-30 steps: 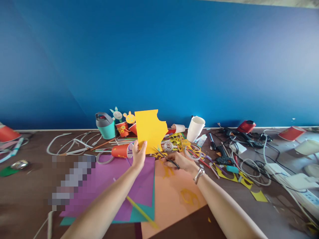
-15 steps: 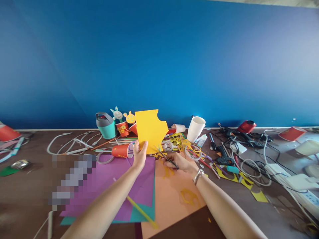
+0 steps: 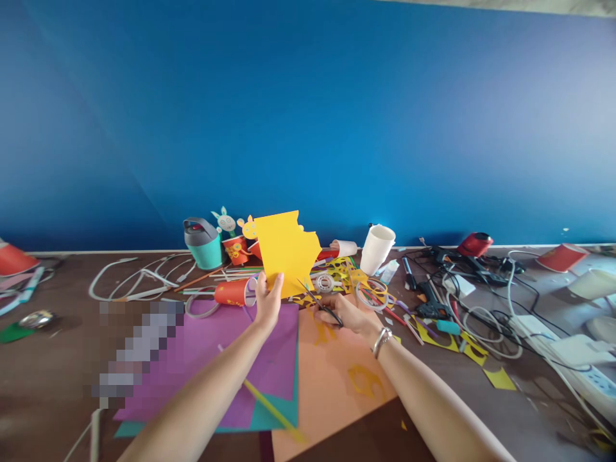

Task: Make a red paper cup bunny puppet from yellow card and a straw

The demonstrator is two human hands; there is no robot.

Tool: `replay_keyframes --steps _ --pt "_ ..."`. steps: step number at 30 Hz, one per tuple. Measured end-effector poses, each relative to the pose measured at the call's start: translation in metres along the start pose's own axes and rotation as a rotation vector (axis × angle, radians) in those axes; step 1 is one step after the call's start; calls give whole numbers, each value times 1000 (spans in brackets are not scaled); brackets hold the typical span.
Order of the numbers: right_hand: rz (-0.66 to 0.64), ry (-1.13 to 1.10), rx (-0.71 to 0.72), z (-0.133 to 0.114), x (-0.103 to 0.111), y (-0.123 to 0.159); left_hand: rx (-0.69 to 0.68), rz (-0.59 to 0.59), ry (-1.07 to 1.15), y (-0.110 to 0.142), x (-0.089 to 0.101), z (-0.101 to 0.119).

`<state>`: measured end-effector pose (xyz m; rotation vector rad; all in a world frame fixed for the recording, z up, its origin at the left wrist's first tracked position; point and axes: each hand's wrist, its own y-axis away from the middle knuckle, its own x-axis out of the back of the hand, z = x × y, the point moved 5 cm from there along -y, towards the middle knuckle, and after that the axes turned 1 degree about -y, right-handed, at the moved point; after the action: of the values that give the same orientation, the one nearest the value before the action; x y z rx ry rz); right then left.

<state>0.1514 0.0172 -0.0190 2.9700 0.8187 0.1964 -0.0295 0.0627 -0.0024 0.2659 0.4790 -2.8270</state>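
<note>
My left hand (image 3: 269,301) grips the lower left corner of a yellow paper sheet (image 3: 283,253), thumb in front. The sheet is raised upright above the table, and its right side has curved cut-outs. In my right hand (image 3: 344,312) is a pair of scissors (image 3: 320,301), blades pointing up and left at the sheet's lower right edge. Whether the blades touch the paper I cannot tell. Beneath my hands lie purple paper (image 3: 231,359) and peach paper (image 3: 337,398), with yellow cut pieces (image 3: 366,382) on the peach one.
Along the blue wall stand a teal pot (image 3: 205,247), a white cup (image 3: 378,250) and a red cup with a rabbit figure (image 3: 226,224). A red paper cup (image 3: 231,292) lies on its side. At right are a glue gun (image 3: 433,305), tangled cables and a power strip (image 3: 597,378).
The yellow sheet has shifted slightly left and turned a little in my left hand. My right hand keeps the scissors in nearly the same place.
</note>
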Motion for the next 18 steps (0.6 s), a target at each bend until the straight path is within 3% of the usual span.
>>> replay_keyframes --steps 18 --pt "15 -29 37 8 4 -2 19 -18 61 0 -1 -4"
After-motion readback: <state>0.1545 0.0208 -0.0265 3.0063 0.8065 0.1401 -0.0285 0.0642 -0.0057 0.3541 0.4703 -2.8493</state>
